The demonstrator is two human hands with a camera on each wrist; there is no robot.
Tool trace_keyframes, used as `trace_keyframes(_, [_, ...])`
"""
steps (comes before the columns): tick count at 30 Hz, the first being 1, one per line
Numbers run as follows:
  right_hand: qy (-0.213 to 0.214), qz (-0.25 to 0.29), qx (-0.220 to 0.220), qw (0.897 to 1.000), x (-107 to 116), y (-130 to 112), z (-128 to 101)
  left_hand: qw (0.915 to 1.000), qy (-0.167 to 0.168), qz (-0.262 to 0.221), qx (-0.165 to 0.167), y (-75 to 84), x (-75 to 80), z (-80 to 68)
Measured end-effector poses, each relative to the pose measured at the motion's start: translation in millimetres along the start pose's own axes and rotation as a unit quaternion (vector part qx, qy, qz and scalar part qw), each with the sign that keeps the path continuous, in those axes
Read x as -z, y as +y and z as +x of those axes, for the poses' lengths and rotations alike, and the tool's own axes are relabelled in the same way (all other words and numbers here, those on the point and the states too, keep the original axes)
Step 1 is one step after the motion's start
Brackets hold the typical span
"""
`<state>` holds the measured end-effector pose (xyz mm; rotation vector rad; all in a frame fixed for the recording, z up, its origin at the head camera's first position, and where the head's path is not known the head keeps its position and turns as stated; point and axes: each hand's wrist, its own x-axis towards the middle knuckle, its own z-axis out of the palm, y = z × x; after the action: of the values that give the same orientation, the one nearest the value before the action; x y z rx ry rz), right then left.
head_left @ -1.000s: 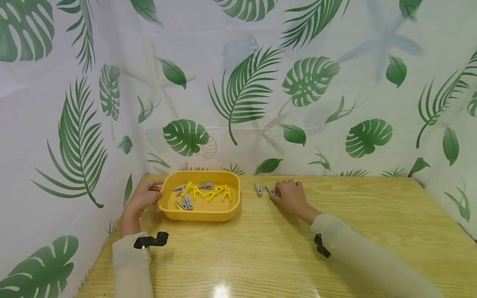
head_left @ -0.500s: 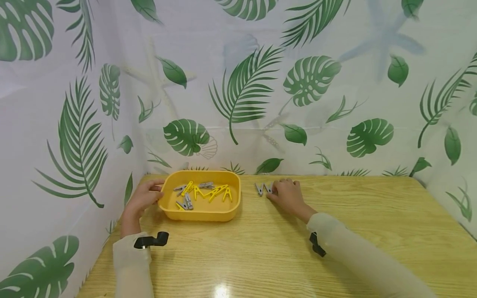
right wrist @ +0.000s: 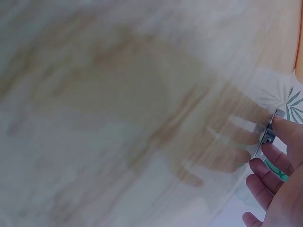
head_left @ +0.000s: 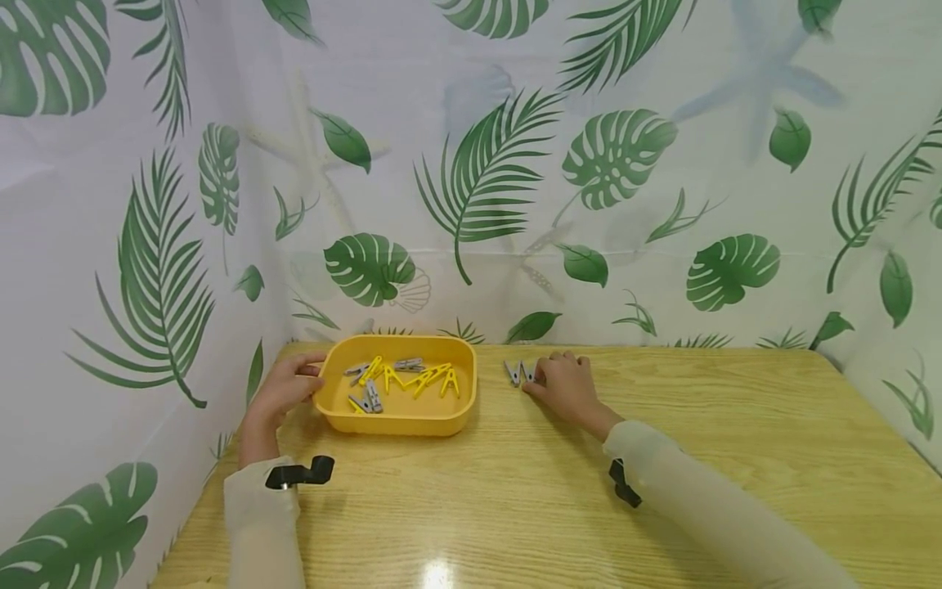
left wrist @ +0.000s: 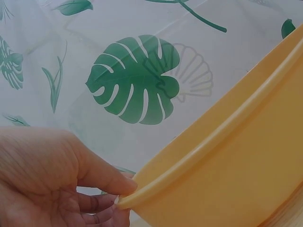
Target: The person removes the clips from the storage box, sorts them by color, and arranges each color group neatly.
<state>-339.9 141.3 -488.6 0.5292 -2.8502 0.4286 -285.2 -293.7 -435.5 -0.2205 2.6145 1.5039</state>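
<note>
My left hand [head_left: 285, 391] grips the left rim of a yellow tray [head_left: 401, 424], which holds several yellow and grey clothespins [head_left: 415, 378]. In the left wrist view the thumb [left wrist: 102, 176] lies on the tray's rim [left wrist: 222, 137] with the fingers curled under it. My right hand [head_left: 562, 384] rests on the wooden table right of the tray. Its fingertips pinch a grey clothespin [head_left: 528, 373] lying on the table. The blurred right wrist view shows that clothespin [right wrist: 266, 135] between two fingers [right wrist: 284, 126]. A second grey clothespin [head_left: 511, 373] lies just left of it, apart from the hand.
The wooden table [head_left: 515, 507] is closed in by leaf-print curtain walls [head_left: 478, 180] at the back and both sides. The tray stands near the back left corner. Black camera mounts [head_left: 298, 474] sit on both wrists.
My right hand has slid a little to the left, bringing its grey clothespin closer to the other one. The left hand and the tray have stayed put.
</note>
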Motion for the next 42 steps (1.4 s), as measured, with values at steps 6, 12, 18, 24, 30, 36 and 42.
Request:
trace_keyframes(6, [0.006, -0.001, 0.007, 1.0, 1.8, -1.5, 0.1, 1.0, 0.002, 0.001, -0.002, 0.8, 1.8, 0.4])
trace_keyframes(12, [0.0, 0.001, 0.002, 1.0, 3.3, -1.8, 2.1, 1.0, 0.002, 0.001, -0.007, -0.1, 2.0, 2.3])
trace_keyframes(18, [0.007, -0.005, 0.002, 1.0, 7.5, -7.3, 8.5, 0.9999, -0.001, 0.0, -0.015, -0.1, 3.0, 2.7])
trace_keyframes(24, [0.039, 0.02, 0.025, 0.999, 22.3, -32.5, 21.5, 0.9999, 0.002, 0.003, -0.012, 0.6, 5.9, 1.2])
trace_keyframes(30, [0.06, 0.053, 0.053, 0.995, 32.0, -74.0, 36.4, 0.9997, -0.003, 0.0, -0.024, -1.6, 6.5, -0.2])
trace_keyframes(36, [0.042, 0.099, 0.09, 0.99, 29.1, -118.7, 45.1, 0.9998, 0.0, -0.001, -0.022, -3.3, 4.1, -1.0])
trace_keyframes(42, [0.013, 0.125, 0.146, 0.981, 17.0, -153.1, 46.2, 0.9996, 0.006, 0.002, -0.026, -2.2, 0.5, -0.7])
